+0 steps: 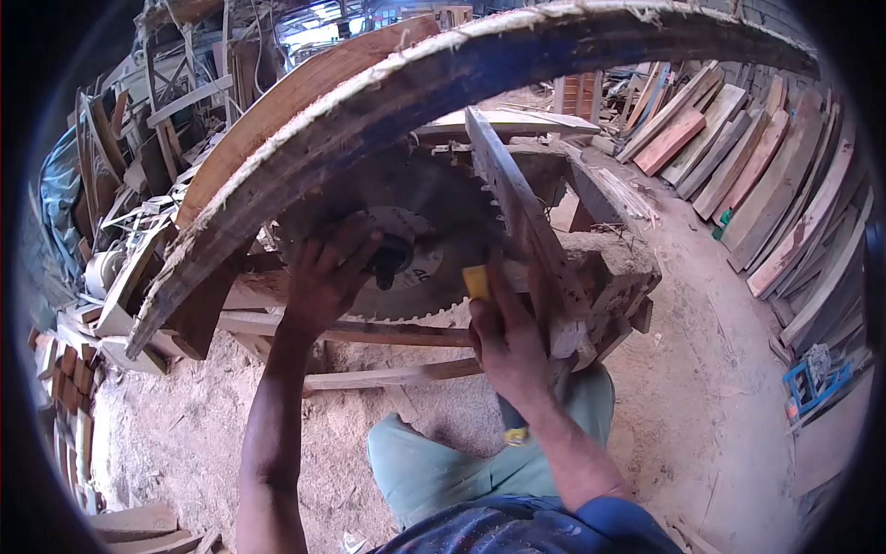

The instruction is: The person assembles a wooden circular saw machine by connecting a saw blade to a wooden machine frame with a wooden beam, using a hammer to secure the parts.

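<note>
A large circular saw blade (443, 198) stands upright under a raised wooden top. My left hand (328, 268) lies against its face beside the dark arbor nut (395, 260), fingers extended. Close to the toothed edge on the right, my right hand (503, 337) is closed round a tool with a yellow-and-black handle (514, 425). A yellow part (476, 283) shows above the fist; I cannot tell what kind of tool it is. A pale label surrounds the blade's centre.
The tilted wooden top (517, 69) arches above both hands. A wooden beam (526, 208) of the saw frame runs right of the blade. Sawdust (194, 425) covers the floor. Planks (766, 175) lean along the right wall; offcuts (74, 379) are stacked left.
</note>
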Demonstrator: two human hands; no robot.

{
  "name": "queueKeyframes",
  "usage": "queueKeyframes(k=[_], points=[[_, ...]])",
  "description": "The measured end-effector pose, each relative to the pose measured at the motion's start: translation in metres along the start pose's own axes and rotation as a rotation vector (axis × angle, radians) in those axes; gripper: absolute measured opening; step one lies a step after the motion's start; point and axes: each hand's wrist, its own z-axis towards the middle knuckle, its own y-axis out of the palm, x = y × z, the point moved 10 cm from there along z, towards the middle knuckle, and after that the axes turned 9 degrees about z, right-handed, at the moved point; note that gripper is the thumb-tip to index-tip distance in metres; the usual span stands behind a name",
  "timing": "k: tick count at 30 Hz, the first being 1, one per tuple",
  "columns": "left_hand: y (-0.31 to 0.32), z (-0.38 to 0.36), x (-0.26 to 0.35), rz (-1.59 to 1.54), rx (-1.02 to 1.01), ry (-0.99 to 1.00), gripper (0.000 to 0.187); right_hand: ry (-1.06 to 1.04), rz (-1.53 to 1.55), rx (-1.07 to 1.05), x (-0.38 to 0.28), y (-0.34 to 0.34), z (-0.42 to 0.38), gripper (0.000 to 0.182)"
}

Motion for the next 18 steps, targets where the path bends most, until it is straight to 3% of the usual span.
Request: queueKeyframes(k=[3,6,10,12,15,18], points=[[0.001,-0.001,-0.001,0.004,-0.029,-0.014,0.076,-0.213,-0.179,0.092,-0.015,0.008,0.001,0.062],[0.001,0.000,-0.001,0.006,-0.039,0.000,0.076,0.104,-0.059,-0.099,0.015,0.009,0.007,0.060],[-0.001,-0.002,-0.002,0.012,-0.018,-0.024,0.074,0.053,-0.006,0.032,0.000,0.007,0.001,0.061],[-0.002,0.000,0.001,0.041,-0.023,-0.021,0.074,-0.036,-0.199,-0.033,0.014,0.017,0.006,0.059],[-0.003,0.003,0.002,0.025,-0.019,-0.026,0.072,0.115,0.003,-0.054,0.018,0.006,-0.002,0.061],[-0.002,0.000,0.001,0.017,-0.017,-0.037,0.072,0.059,0.170,0.108,-0.017,-0.006,-0.005,0.062]])
